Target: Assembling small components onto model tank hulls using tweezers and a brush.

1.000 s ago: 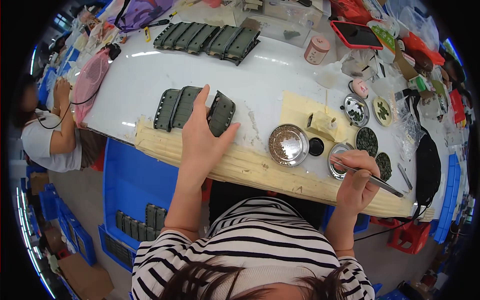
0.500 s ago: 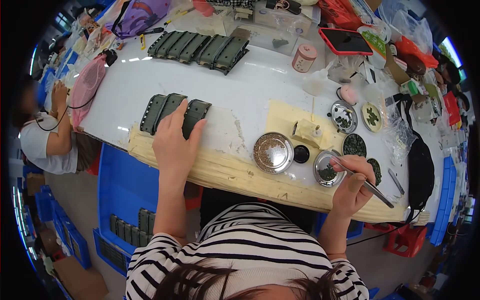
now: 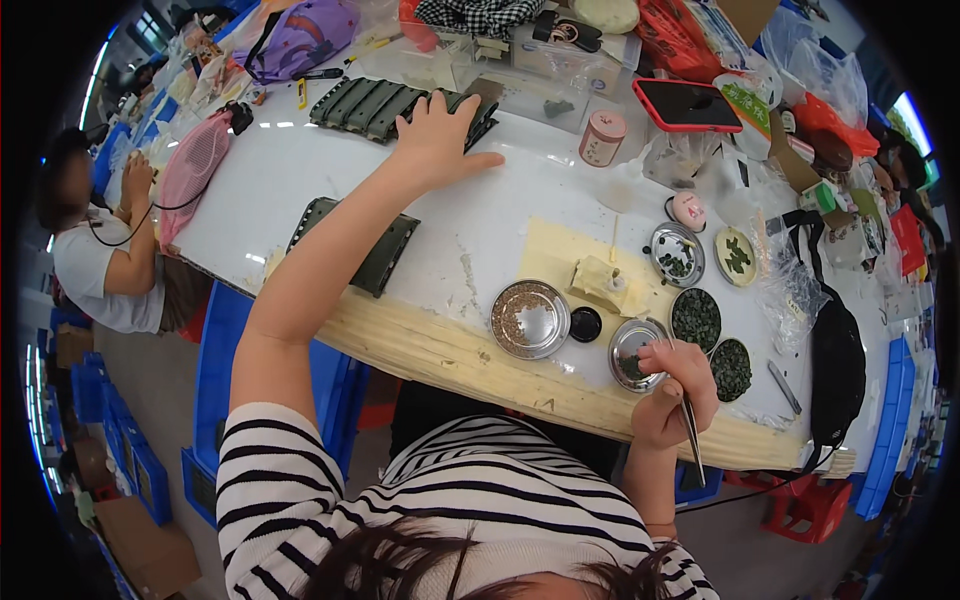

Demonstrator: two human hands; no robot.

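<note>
My left hand [image 3: 436,142] reaches across the table, fingers spread over the far row of dark green ribbed strips [image 3: 362,108]. Under its forearm lies a shorter group of the same strips [image 3: 386,254], partly hidden. My right hand [image 3: 678,392] is closed on metal tweezers [image 3: 692,440], just above a shallow round tin [image 3: 622,372] with small dark green pieces inside. Beside that tin are a black cap [image 3: 585,324] and a tin of brown grains [image 3: 514,318]. Two round containers of green pieces [image 3: 696,318] [image 3: 731,370] stand to the right.
Behind the tins sits a yellowish block [image 3: 606,284]. A pink jar [image 3: 603,138], a red-edged phone [image 3: 689,105] and a clear plastic box [image 3: 545,85] are farther back. At right lies a black bag [image 3: 838,345]; at left, a person works beyond a pink mesh item [image 3: 192,170].
My left hand has left the near strips and moved forward to the far row. My right hand has shifted slightly left and nearer, and the tweezers now point more steeply down.
</note>
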